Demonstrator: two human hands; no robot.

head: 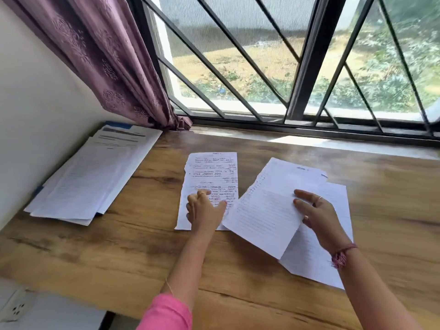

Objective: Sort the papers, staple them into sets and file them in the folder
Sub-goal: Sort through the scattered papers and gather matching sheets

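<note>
Here, two hands work over loose papers on a wooden desk (100, 253) by a window

The left hand (202, 210) rests on a handwritten sheet (212, 177) at the desk's middle, fingers loosely curled, thumb out toward the lined sheet (269, 210) just to its right. The right hand (319, 217) pinches that lined sheet's edge, thumb beneath, fingers spread on top; another page (333, 201) lies under it. A stack of papers (92, 177) sits on a blue folder (116, 125) at the far left, against the wall
</note>
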